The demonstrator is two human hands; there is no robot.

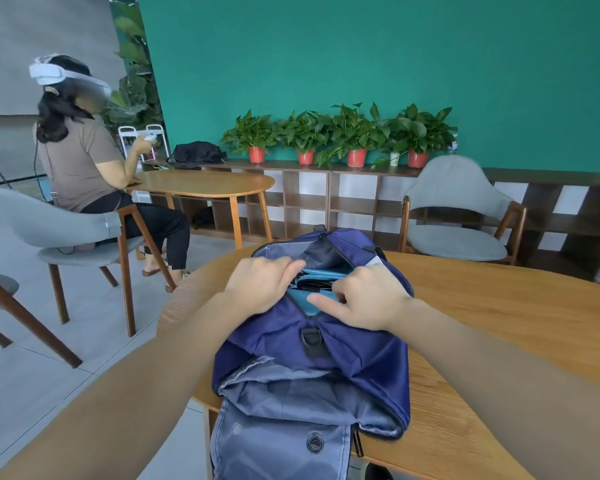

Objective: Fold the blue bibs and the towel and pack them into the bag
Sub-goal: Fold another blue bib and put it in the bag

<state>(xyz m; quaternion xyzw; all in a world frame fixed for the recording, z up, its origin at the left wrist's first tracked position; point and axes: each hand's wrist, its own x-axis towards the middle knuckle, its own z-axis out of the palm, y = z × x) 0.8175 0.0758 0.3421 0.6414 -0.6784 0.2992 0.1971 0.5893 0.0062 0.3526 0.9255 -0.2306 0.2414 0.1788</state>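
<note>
A navy blue bag (354, 351) lies on the round wooden table (499, 327), its grey-lined flap (281, 434) hanging open toward me. Its far compartment gapes, and folded blue bibs (312, 276) sit inside it with teal edges showing. My left hand (260, 284) rests on the left rim of that opening, fingers curled at the fabric. My right hand (361, 299) presses on the right side, index finger stretched across the teal cloth. I cannot make out the towel separately.
A grey chair (461, 216) stands beyond the table at the right. At the left a seated person (84, 168) wearing a headset sits at another wooden table (205, 183). Potted plants (357, 140) line a low shelf along the green wall.
</note>
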